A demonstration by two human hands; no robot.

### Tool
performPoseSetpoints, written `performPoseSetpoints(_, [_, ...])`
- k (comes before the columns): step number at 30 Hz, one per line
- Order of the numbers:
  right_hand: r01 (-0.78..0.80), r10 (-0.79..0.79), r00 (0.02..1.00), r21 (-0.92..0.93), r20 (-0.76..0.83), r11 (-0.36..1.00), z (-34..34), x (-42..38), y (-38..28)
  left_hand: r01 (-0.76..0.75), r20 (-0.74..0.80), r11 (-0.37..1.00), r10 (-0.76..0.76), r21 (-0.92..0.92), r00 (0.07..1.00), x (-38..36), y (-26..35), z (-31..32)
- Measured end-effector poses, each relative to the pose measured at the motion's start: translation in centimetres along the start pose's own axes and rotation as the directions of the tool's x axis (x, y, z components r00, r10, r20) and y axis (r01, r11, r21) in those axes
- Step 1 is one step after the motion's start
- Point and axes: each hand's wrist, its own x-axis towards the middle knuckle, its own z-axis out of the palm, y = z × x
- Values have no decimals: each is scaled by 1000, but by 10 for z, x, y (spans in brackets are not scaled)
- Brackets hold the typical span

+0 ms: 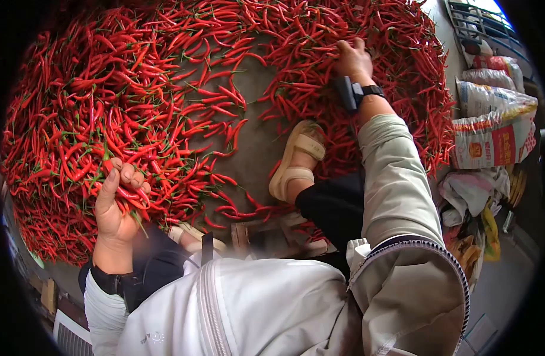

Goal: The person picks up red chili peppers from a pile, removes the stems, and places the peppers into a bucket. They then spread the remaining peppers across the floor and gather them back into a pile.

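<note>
Two hands, one left hand (115, 207) and one right hand (353, 62), each wear one dark wristband (108, 280), making two bands. Two pale sandals (298, 173) are visible, and at least two printed sacks (495, 141) overlap, their exact number unclear. The red chillies (77, 113) number in the hundreds, too many to count exactly.

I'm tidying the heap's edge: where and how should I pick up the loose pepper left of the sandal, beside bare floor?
The pepper seems best taken across its middle, from above and its right: it lies flat, long and slender, with bare floor alongside.
</note>
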Motion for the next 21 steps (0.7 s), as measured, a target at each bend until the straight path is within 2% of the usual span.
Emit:
performPoseSetpoints(3, [233,-236,969,-47,-70,971,5,-5,-22,-6,-3,1000,6,16,1000,1,-3,0])
performPoseSetpoints(5, [322,-322,946,3,-21,947,7,-11,-44,-9,22,1000,8,28,1000,3,-4,4])
performPoseSetpoints(9, [551,-553,830,-47,-73,833,18,-32,-77,-6,-47,999,8,37,999,6,-7,12])
performPoseSetpoints(11, [664,-662,747,75,-56,744,15,-39,-90,3,-59,1000,-2,16,998,8,-8,13])
performPoseSetpoints(13, [716,-708,691,275,-146,642,10,-36,-100,7,-73,1000,-6,12,997,9,-9,16])
performPoseSetpoints(15, [719,-673,691,348,-265,601,-2,-11,-109,38,-63,999,-38,1,997,12,-9,17])
performPoseSetpoints(16, [677,-582,735,334,-349,655,10,10,-110,41,-72,999,-41,0,997,13,-8,18])
performPoseSetpoints(17, [586,-485,799,280,-356,760,17,33,-107,36,-80,999,-35,5,996,14,-8,17])
performPoseSetpoints(18, [394,-393,918,188,-43,900,11,47,-98,31,-80,1000,-31,-3,996,15,-8,16])
performPoseSetpoints(19, [347,-357,926,95,121,933,49,77,-71,26,-80,1000,-27,-11,996,16,-7,14])
performPoseSetpoints(20, [239,-215,928,-45,305,970,4,58,-64,14,-70,1000,-15,-18,997,16,-5,12])
performPoseSetpoints(21, [166,-95,931,-176,353,970,-8,56,-55,11,-78,1000,-13,-19,997,16,-3,10])
